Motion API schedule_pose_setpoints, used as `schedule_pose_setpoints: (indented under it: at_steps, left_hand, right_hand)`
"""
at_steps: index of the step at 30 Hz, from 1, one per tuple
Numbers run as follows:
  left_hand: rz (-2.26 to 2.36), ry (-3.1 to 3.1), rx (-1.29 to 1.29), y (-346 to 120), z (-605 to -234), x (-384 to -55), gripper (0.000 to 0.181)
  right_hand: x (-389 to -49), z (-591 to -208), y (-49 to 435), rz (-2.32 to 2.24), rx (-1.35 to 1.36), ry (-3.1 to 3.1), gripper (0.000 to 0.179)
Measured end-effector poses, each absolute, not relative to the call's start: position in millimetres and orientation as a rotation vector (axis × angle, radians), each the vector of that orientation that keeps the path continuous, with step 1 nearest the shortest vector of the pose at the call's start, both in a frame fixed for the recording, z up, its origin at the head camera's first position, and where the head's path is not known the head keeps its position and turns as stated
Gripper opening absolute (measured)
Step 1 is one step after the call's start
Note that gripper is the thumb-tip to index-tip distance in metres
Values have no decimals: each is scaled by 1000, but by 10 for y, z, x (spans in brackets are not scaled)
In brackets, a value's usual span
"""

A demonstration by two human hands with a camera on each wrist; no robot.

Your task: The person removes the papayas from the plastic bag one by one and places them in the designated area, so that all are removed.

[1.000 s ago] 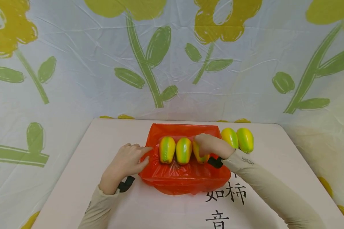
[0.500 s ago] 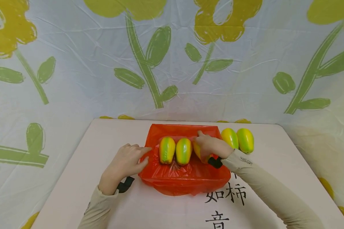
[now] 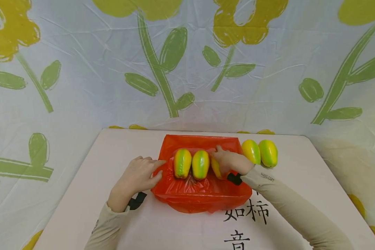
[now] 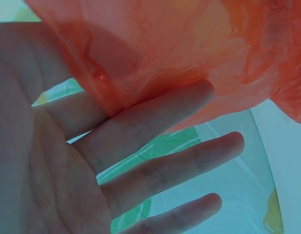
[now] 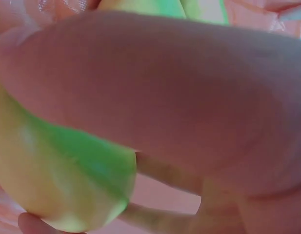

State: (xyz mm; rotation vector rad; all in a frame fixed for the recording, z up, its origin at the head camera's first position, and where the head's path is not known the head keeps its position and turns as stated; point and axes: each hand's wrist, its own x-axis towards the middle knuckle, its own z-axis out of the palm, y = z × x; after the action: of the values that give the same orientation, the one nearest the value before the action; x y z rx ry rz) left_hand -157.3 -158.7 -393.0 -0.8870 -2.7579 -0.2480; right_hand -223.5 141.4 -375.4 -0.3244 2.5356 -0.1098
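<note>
A red plastic bag (image 3: 187, 199) lies spread wide on the table. Two yellow-green papayas (image 3: 182, 164) stand side by side in it. My right hand (image 3: 229, 162) holds a third papaya (image 3: 215, 167) at the bag's right side, largely hidden under the hand. In the right wrist view, the fingers curl round this papaya (image 5: 67, 170). My left hand (image 3: 137, 178) is at the bag's left edge with its fingers stretched out. In the left wrist view, the spread fingers of that hand (image 4: 67, 161) touch the red film, and part of the hand is behind it.
Two more papayas (image 3: 260, 152) lie on the pale table (image 3: 122, 146) behind and right of the bag. Black written characters (image 3: 247, 211) mark the table at the front right. A flower-patterned cloth (image 3: 106, 86) hangs behind.
My right hand has turned slightly over the third papaya and covers more of it. The left hand and the other papayas stay in place.
</note>
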Motion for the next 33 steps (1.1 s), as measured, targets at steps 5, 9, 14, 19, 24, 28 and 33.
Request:
schedule_pose_setpoints:
  at_steps: [5, 9, 14, 19, 24, 28, 33]
  left_hand:
    - [-250, -2773, -881, -1580, -3929, -1575, 33]
    - [-246, -2774, -885, -1573, -3924, -1573, 33]
    - [-244, -2768, -892, -1571, -3923, -1573, 33]
    - [-242, -2777, -888, -1572, -3934, -1580, 33]
    - [-239, -2778, -888, -1575, -3947, -1580, 33]
    - [-237, -2775, -892, -1579, -3950, -1582, 33]
    - [-232, -2788, -885, -1579, -3949, -1577, 34]
  right_hand:
    - [-2223, -3790, 1430, -107, -335, 2536, 96]
    - [-2211, -3807, 1432, -70, -378, 2547, 87]
    - [-2207, -3819, 1447, -105, -387, 2551, 89]
    - [-2203, -3807, 1484, -155, -378, 2542, 96]
    - [-2180, -3757, 1516, -142, -420, 2539, 94]
    - [-2157, -3707, 1535, -156, -453, 2539, 94]
    - [-2118, -3627, 1553, -205, -477, 2547, 92]
